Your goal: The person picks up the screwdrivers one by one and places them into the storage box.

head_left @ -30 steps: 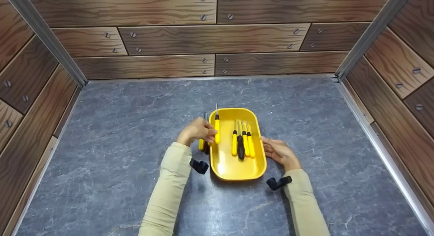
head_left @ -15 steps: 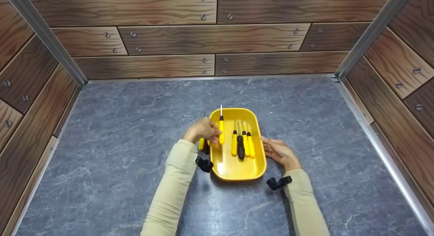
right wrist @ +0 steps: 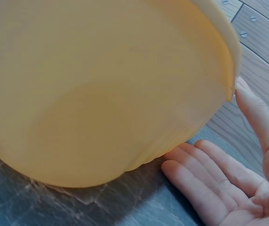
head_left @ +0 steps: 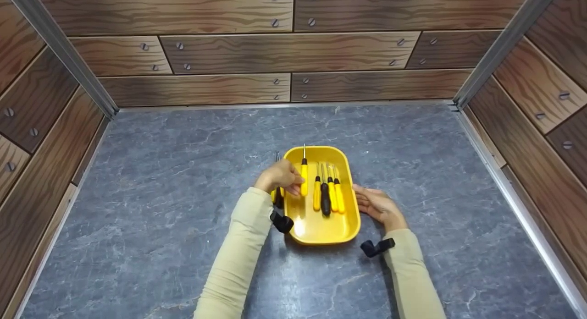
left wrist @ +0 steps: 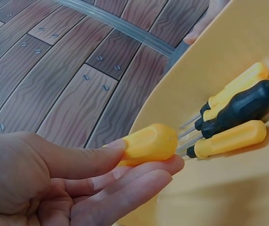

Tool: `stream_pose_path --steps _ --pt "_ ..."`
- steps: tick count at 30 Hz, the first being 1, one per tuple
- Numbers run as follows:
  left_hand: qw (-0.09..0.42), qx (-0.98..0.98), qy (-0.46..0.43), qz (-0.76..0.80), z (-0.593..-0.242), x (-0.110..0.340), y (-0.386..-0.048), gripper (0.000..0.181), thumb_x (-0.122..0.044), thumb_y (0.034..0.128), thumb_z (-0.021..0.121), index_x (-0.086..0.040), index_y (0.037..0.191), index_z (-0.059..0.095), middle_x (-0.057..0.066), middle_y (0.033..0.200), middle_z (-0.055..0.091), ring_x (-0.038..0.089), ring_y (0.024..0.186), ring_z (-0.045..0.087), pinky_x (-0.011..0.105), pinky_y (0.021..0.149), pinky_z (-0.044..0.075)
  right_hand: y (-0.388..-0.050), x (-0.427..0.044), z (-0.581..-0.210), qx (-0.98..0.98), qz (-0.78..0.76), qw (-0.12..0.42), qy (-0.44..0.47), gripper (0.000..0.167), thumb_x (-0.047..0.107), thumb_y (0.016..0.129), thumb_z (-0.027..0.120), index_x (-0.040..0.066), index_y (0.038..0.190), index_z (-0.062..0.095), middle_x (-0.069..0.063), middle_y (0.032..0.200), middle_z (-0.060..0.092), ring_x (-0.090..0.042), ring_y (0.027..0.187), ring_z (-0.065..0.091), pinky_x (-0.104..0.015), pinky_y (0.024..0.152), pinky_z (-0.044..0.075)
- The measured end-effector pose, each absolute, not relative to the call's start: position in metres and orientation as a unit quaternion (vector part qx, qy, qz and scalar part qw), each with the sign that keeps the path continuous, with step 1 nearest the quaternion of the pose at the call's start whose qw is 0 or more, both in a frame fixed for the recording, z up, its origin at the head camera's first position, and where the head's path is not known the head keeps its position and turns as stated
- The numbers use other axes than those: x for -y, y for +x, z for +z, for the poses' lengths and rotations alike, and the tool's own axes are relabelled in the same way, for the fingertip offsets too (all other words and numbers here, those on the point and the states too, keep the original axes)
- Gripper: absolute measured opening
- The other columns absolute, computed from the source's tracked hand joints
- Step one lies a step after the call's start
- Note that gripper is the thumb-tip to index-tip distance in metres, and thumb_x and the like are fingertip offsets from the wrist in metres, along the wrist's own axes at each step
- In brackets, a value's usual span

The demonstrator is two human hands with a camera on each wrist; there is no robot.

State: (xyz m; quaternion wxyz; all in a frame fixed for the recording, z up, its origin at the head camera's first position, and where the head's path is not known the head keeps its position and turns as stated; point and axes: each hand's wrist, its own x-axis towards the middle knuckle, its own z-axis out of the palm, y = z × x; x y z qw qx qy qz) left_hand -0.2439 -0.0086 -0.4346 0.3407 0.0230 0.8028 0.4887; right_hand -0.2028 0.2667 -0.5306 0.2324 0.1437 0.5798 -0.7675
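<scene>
My left hand pinches a yellow-handled screwdriver between thumb and fingers, over the left part of a yellow tray. Its metal shaft points away from me; in the left wrist view the rounded handle end faces the camera. Inside the tray, several similar tools lie side by side, one black-handled and the others yellow-handled. With fairly straight fingers, my right hand touches the tray's right side. The right wrist view shows its thumb at the rim and its fingertips by the lower wall.
More tools with yellow and dark handles lie just left of the tray, partly hidden by my left hand. The grey marbled tabletop is bordered by wood-patterned walls at the back and sides.
My left hand has moved right with the screwdriver, from the tray's left rim to over its inside. My right hand and the tray have stayed put.
</scene>
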Motion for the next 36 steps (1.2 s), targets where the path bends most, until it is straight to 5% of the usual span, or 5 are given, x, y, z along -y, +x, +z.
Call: stream_pose_path --steps 18,27,36 --pt "0.33 -0.82 0.037 0.466 -0.441 -0.003 -0.244 0.023 -0.002 0.0932 0.059 -0.004 0.071 0.052 0.002 0.051 0.057 0.007 0.044 0.059 0.047 0.09 0.058 -0.202 -0.267 -0.529 -0.574 -0.773 0.23 0.141 0.018 0.02 0.095 0.061 0.016 0.082 0.072 0.001 0.083 0.075 -0.009 0.082 0.071 -0.023 0.077 0.061" --pt "0.33 -0.828 0.037 0.452 -0.445 -0.013 -0.244 0.013 -0.001 0.0926 0.059 0.001 0.08 0.056 0.002 0.051 0.056 0.006 0.042 0.056 0.043 0.087 0.059 -0.201 -0.267 -0.529 -0.576 -0.773 0.237 0.122 0.019 0.022 0.096 0.059 0.016 0.085 0.073 0.002 0.085 0.075 -0.009 0.083 0.071 -0.022 0.077 0.061" --pt "0.325 -0.844 0.033 0.425 -0.448 -0.019 -0.246 0.021 -0.002 0.0921 0.059 -0.004 0.072 0.052 0.003 0.05 0.055 0.006 0.04 0.055 0.041 0.086 0.059 -0.202 -0.266 -0.53 -0.582 -0.766 0.235 0.141 0.015 0.023 0.095 0.062 0.016 0.086 0.072 0.002 0.084 0.075 -0.009 0.083 0.071 -0.023 0.077 0.061"
